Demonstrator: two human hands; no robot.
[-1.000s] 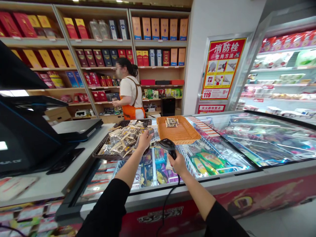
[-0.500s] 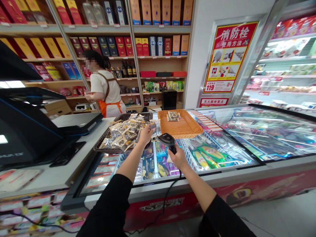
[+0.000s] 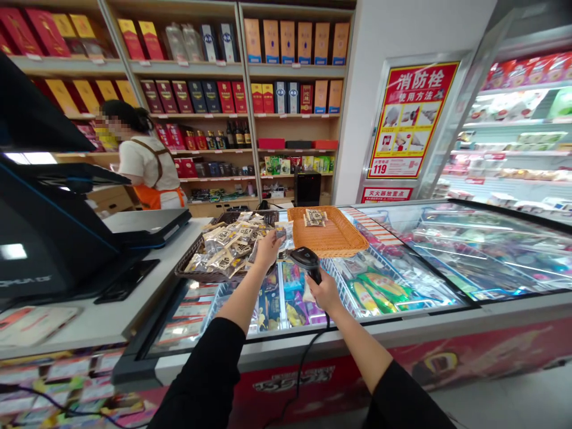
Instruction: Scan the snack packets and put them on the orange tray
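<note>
My left hand (image 3: 267,249) is closed on a small snack packet (image 3: 285,231), at the right edge of a dark woven basket (image 3: 182,271). That basket is heaped with similar clear-and-beige snack packets (image 3: 230,244). In my right hand (image 3: 325,291) is a black barcode scanner (image 3: 305,258), gripped by its handle, its head pointing toward the left hand. A cable hangs from the scanner over the freezer's front edge. Beyond the scanner sits an orange woven basket (image 3: 333,237), with a few snack packets (image 3: 315,217) lying near its back left corner.
Both baskets rest on a glass-topped chest freezer (image 3: 429,307) holding bagged goods. At left is a counter with a scale (image 3: 143,225) and a dark checkout terminal (image 3: 44,232). A person in an orange apron (image 3: 149,167) stands behind, before shelves of boxes.
My left hand has moved slightly right, and the packet in it now shows beside the orange basket. The scanner stays almost in place. The other person appears farther left.
</note>
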